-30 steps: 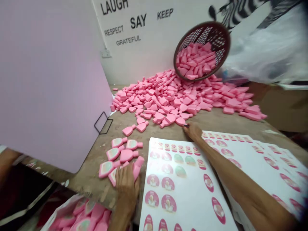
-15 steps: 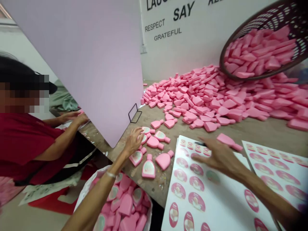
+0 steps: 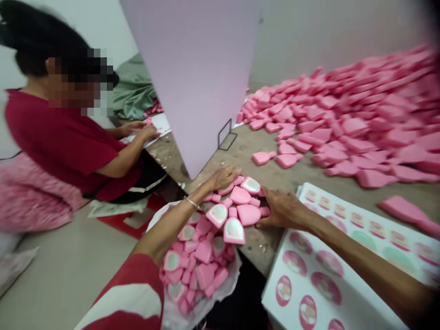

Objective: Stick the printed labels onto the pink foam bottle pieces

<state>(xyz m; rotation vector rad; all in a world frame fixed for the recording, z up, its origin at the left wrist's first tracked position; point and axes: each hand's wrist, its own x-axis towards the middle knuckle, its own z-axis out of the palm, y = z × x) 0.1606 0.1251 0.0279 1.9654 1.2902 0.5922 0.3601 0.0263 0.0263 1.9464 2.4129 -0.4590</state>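
Observation:
Several pink bottle-shaped foam pieces (image 3: pixel 239 195) lie bunched at the table's edge, some with a pale oval sticker (image 3: pixel 234 229) on the face. My left hand (image 3: pixel 225 178) rests along their far left side, fingers stretched out and touching them. From the right, my right hand (image 3: pixel 283 208) reaches against the same bunch, thumb low and apart from the fingers. A small dark thin tool (image 3: pixel 263 201) shows at its fingertips; its kind is unclear. Just below the edge, a white bag (image 3: pixel 237 270) holds many similar pink pieces, some stickered.
A stack of sticker sheets (image 3: pixel 278 293) lies under my right forearm. Behind it spreads a large heap of pink pieces (image 3: pixel 343 123). A pale upright panel (image 3: pixel 195 82) with a black wire bracket (image 3: pixel 227 135) stands left of the heap. Beyond it sits a co-worker in a red shirt (image 3: pixel 68 142).
My right hand has moved left from above the sticker sheets to the foam pieces. The pieces are now bunched closer together and nearer the bag. The view has turned left and down.

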